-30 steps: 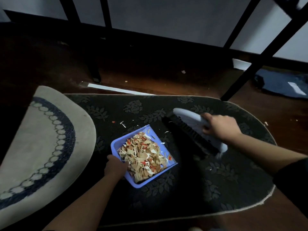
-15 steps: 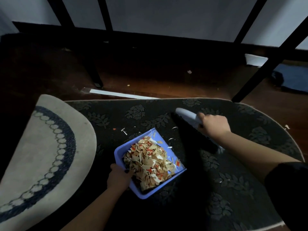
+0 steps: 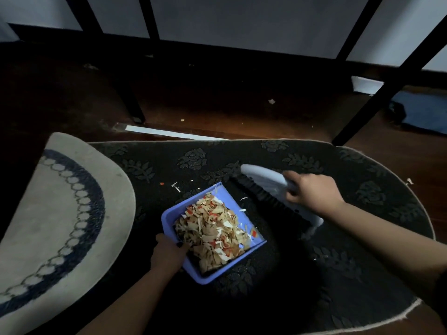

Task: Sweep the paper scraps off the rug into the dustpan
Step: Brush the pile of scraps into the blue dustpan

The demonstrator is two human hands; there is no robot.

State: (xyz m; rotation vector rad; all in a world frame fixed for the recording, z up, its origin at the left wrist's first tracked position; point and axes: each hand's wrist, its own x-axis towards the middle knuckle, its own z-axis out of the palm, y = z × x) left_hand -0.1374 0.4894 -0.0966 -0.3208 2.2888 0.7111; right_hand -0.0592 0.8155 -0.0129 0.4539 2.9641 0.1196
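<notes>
A blue dustpan (image 3: 169,220) rests on the dark flowered rug (image 3: 350,262), heaped with tan, white and red paper scraps (image 3: 212,234). My left hand (image 3: 168,253) grips its near left rim. My right hand (image 3: 312,192) holds a pale blue hand brush (image 3: 263,176) whose black bristles (image 3: 261,198) touch the rug just right of the dustpan's open edge. A few loose scraps (image 3: 176,186) lie on the rug beyond the dustpan, and small white bits (image 3: 243,210) sit between the bristles and the pan.
A round cream mat with a blue ring (image 3: 60,213) overlaps the rug on the left. Black furniture legs (image 3: 377,100) stand on the wooden floor behind. A white strip (image 3: 174,134) lies by the rug's far edge. Blue cloth (image 3: 425,114) lies far right.
The brush has tilted so its pale back shows again, bristles close to the dustpan's open edge. My left hand keeps its grip on the dustpan, which has barely shifted.
</notes>
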